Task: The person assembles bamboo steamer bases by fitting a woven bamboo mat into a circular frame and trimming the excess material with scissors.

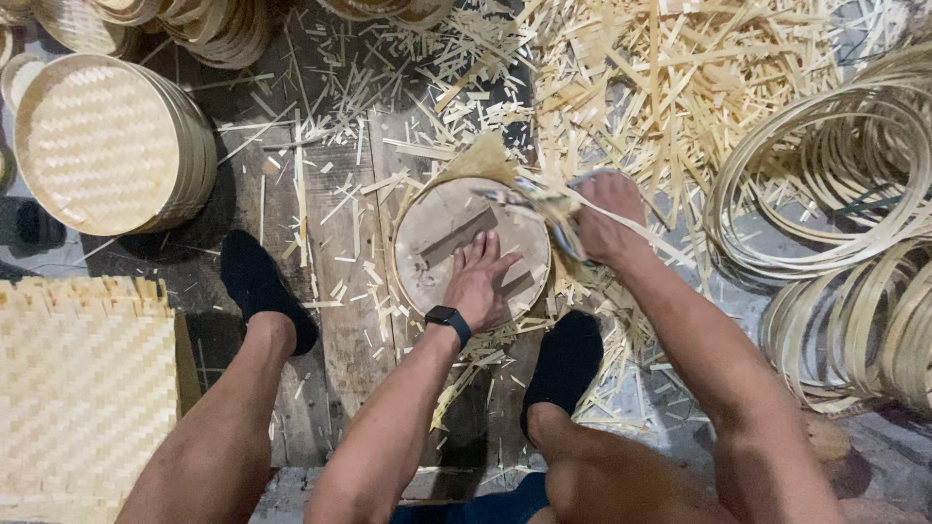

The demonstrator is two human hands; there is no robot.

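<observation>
Left hand (481,281) laid flat, fingers spread, pressed on round wooden disc (442,233) set on plank floor (340,320) between feet. Right hand (602,218) clenched around blurred blade (539,199) and bamboo strip (641,233) at disc's right rim. Bamboo offcuts (670,87) strewn beyond; coiled bamboo hoops (835,165) at right, woven trays (102,146) stacked at left.

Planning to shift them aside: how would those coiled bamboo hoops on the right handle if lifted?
The bamboo hoops look thin, so probably light and springy. Loosely nested, they would likely sag and slide apart. Set on edge, they might roll.
</observation>
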